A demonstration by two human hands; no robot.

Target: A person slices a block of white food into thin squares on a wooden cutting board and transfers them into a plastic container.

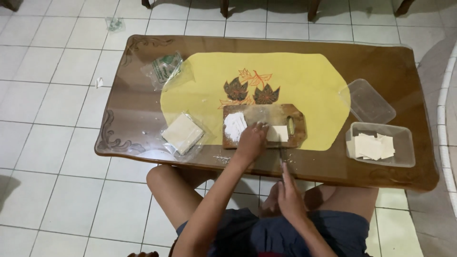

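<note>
Clear tub of dough squares

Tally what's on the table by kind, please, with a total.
Wooden cutting board: 1
Clear plastic containers: 2
Plastic packets: 2
Yellow mat: 1
Total: 6

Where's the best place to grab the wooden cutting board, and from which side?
Probably the handle end of the wooden cutting board, at its right, where a slot is cut through. Come from the right: that end is bare, while the flour pile, the pale square wrapper and the left hand fill the rest. It lies flat, so pinch the edge there.
</note>
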